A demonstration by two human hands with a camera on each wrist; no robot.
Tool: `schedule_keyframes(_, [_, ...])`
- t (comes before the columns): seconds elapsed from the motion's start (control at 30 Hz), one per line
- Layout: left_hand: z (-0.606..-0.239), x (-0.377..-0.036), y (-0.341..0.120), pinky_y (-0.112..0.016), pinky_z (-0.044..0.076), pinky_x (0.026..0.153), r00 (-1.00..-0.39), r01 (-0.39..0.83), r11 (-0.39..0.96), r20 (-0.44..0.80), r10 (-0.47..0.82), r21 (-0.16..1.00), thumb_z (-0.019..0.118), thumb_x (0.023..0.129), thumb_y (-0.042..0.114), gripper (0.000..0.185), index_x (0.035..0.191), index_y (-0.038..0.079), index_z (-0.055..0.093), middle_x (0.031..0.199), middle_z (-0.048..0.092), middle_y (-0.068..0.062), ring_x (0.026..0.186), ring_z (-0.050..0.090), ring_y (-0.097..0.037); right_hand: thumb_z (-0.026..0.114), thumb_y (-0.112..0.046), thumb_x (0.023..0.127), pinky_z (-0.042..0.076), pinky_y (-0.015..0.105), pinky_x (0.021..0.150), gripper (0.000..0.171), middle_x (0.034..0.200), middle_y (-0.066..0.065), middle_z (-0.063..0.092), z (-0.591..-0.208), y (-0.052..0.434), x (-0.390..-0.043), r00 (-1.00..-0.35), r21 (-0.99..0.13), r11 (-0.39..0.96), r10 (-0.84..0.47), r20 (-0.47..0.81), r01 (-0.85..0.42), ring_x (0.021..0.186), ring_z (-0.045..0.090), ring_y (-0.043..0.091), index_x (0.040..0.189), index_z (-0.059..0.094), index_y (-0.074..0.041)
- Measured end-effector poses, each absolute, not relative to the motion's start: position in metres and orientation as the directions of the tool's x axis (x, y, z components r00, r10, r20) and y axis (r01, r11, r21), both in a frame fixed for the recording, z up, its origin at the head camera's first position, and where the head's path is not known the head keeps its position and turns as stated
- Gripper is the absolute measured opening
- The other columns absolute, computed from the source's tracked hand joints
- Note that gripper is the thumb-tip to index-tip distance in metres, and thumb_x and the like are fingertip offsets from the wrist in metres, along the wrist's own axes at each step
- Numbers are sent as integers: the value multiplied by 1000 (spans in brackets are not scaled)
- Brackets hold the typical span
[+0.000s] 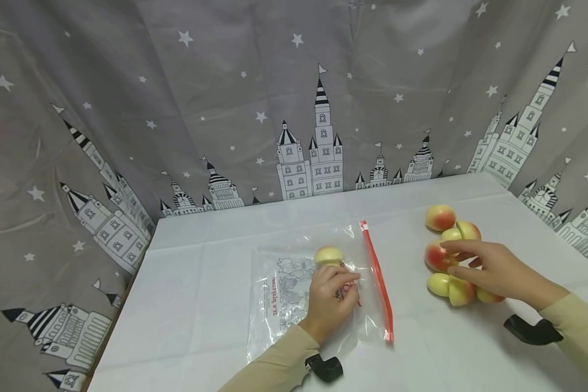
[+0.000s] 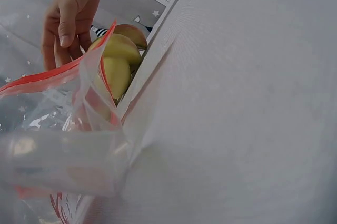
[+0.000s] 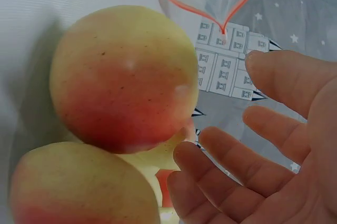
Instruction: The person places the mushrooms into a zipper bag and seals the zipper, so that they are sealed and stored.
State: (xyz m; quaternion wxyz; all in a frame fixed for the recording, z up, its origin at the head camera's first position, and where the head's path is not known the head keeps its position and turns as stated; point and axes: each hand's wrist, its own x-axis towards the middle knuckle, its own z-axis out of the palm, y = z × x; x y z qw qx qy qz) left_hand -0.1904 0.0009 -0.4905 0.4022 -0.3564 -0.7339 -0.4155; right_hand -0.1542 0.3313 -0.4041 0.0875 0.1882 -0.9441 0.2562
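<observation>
A clear zip bag (image 1: 294, 326) with a red zip lies on the white table, printed with grey drawings and red lettering. One yellow peach-like fruit (image 1: 328, 254) is inside it, just beyond my left hand (image 1: 329, 299). That hand holds the bag's film with bent fingers, and the red-edged mouth (image 3: 224, 23) gapes in the right wrist view. My right hand (image 1: 495, 269) hovers over a cluster of yellow-and-red peach-like fruits (image 3: 126, 76), fingers spread and thumb apart. Nothing is in its grasp. The left wrist view hides the left hand.
The white table (image 1: 176, 316) extends around the bag and the fruits. Behind it hangs a grey curtain (image 1: 215, 98) printed with castles and stars. A black wrist device (image 1: 534, 330) is worn on the right arm and another (image 1: 325, 368) on the left.
</observation>
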Motion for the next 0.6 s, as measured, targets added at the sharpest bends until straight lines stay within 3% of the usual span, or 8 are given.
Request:
schedule_keyframes(0.2, [-490, -191, 1, -28, 49, 79, -422, 859, 400, 886, 194, 321, 73, 70, -1, 23, 89, 9, 78, 86, 70, -1, 83, 64, -15, 82, -6, 80, 57, 22, 68, 44, 106, 8, 75, -409, 337, -149, -909, -445, 797, -312, 275, -409, 91, 61, -6, 122, 69, -5])
schedule_keyframes(0.43, [-490, -190, 1, -27, 49, 79, -425, 858, 399, 884, 195, 325, 73, 70, -2, 23, 90, 9, 78, 86, 71, -1, 83, 64, -15, 82, -11, 80, 57, 22, 69, 49, 110, 13, 74, -416, 337, -146, -937, -479, 805, -305, 171, -349, 86, 67, 2, 127, 66, -5])
schedule_keyframes(0.6, [-489, -190, 1, -28, 50, 79, -425, 859, 395, 884, 194, 326, 73, 70, -2, 23, 89, 9, 78, 86, 71, -2, 83, 64, -16, 89, -9, 69, 48, 20, 65, 57, 94, -6, 69, -426, 338, -145, -864, -376, 783, -396, 311, -495, 81, 50, -8, 121, 69, -2])
